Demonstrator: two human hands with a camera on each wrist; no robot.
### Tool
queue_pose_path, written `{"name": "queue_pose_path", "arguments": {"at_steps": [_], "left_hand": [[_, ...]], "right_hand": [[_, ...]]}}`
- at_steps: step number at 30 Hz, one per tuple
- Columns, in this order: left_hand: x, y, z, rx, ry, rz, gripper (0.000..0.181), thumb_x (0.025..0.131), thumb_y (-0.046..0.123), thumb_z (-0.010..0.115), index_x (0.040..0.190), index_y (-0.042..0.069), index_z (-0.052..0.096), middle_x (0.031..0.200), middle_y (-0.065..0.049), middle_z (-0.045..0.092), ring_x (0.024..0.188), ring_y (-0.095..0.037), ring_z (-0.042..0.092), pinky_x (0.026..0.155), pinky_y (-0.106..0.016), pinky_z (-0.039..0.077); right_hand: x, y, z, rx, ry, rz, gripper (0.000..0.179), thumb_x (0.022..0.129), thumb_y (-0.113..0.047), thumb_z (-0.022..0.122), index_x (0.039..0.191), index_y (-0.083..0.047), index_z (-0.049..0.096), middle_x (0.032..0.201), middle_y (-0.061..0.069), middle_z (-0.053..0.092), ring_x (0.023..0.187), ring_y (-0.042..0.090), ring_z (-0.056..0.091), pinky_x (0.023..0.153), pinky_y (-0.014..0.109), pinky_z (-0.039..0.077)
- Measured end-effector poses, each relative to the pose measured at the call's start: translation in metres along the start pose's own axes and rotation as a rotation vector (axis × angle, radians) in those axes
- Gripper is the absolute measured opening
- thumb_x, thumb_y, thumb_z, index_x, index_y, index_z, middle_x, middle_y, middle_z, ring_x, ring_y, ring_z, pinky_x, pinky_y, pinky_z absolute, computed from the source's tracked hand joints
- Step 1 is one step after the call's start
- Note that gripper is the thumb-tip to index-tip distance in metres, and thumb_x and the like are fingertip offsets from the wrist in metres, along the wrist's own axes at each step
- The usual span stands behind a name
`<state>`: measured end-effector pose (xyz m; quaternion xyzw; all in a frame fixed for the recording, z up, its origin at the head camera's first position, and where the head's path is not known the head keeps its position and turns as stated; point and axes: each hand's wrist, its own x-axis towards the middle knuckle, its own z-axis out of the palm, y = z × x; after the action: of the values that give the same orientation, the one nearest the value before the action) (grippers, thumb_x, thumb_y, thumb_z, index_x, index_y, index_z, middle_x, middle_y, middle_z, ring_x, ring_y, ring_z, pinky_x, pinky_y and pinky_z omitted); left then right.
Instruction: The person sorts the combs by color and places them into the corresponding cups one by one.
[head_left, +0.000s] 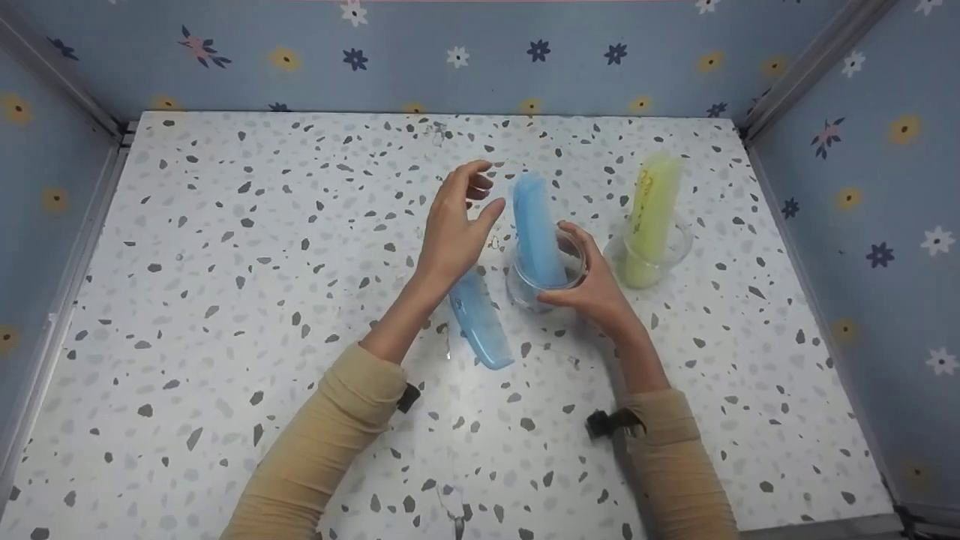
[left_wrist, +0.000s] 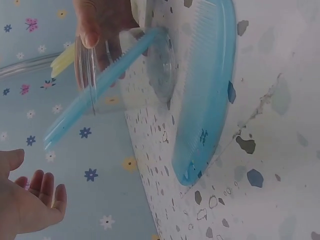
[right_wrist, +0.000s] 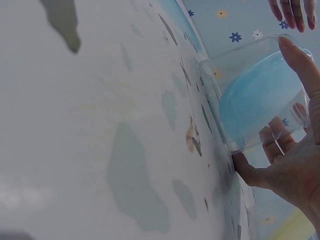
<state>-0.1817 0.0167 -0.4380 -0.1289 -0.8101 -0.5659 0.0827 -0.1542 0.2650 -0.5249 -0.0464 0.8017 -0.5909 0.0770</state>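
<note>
My right hand (head_left: 592,289) grips a clear plastic cup (head_left: 517,289) around its side, thumb and fingers near the rim. Inside that cup leans a blue comb (head_left: 536,225), its upper part sticking out above the rim. To the left of the cup, my left hand (head_left: 457,225) hovers with loosely bent fingers and nothing in them. A second blue comb (head_left: 480,322) lies flat on the table, partly covered by the left wrist in the head view. The left wrist view shows this comb (left_wrist: 207,95) whole, with its teeth and a small dark print.
Right of my right hand stands another clear cup (head_left: 681,244) with yellow-green combs (head_left: 654,217) upright in it. The speckled white table (head_left: 225,337) is bordered by blue flowered panels (head_left: 420,45) at the back and both sides.
</note>
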Motion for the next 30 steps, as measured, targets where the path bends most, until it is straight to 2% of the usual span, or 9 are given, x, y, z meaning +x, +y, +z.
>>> {"name": "queue_pose_path", "arguments": {"at_steps": [11,18,23,30], "left_hand": [[-0.011,-0.021,-0.010,0.028,-0.040,-0.106,0.049,0.103,0.023,0.062,0.149,0.010,0.048,0.130,-0.010,0.060,0.118,-0.025,0.059,0.105,-0.041,0.050],[-0.019,-0.032,-0.009,0.079,-0.103,-0.171,0.053,0.104,0.028,0.059,0.152,0.011,0.044,0.134,-0.011,0.058,0.121,-0.024,0.057,0.106,-0.042,0.050],[-0.023,-0.037,-0.009,0.099,-0.132,-0.205,0.055,0.103,0.029,0.061,0.152,0.011,0.044,0.134,-0.011,0.058,0.121,-0.025,0.057,0.104,-0.041,0.050],[-0.028,-0.046,-0.009,0.135,-0.190,-0.299,0.059,0.102,0.032,0.063,0.153,0.012,0.042,0.137,-0.013,0.055,0.124,-0.029,0.057,0.102,-0.045,0.051]], "right_hand": [[0.000,-0.001,0.001,0.004,-0.002,0.000,0.110,0.068,-0.006,0.094,0.155,-0.035,0.036,0.161,0.004,0.042,0.152,0.027,0.036,0.123,0.059,0.032],[0.000,-0.001,0.000,-0.005,-0.001,0.008,0.114,0.066,-0.005,0.094,0.158,-0.030,0.032,0.163,0.007,0.040,0.155,0.031,0.032,0.123,0.061,0.031],[0.001,-0.001,0.000,-0.016,0.004,0.007,0.112,0.066,-0.006,0.095,0.157,-0.032,0.034,0.162,0.005,0.041,0.154,0.031,0.034,0.124,0.060,0.031],[0.001,0.000,0.000,-0.016,-0.001,0.004,0.108,0.068,-0.010,0.095,0.155,-0.035,0.036,0.161,0.005,0.042,0.153,0.030,0.035,0.123,0.060,0.032]]}}
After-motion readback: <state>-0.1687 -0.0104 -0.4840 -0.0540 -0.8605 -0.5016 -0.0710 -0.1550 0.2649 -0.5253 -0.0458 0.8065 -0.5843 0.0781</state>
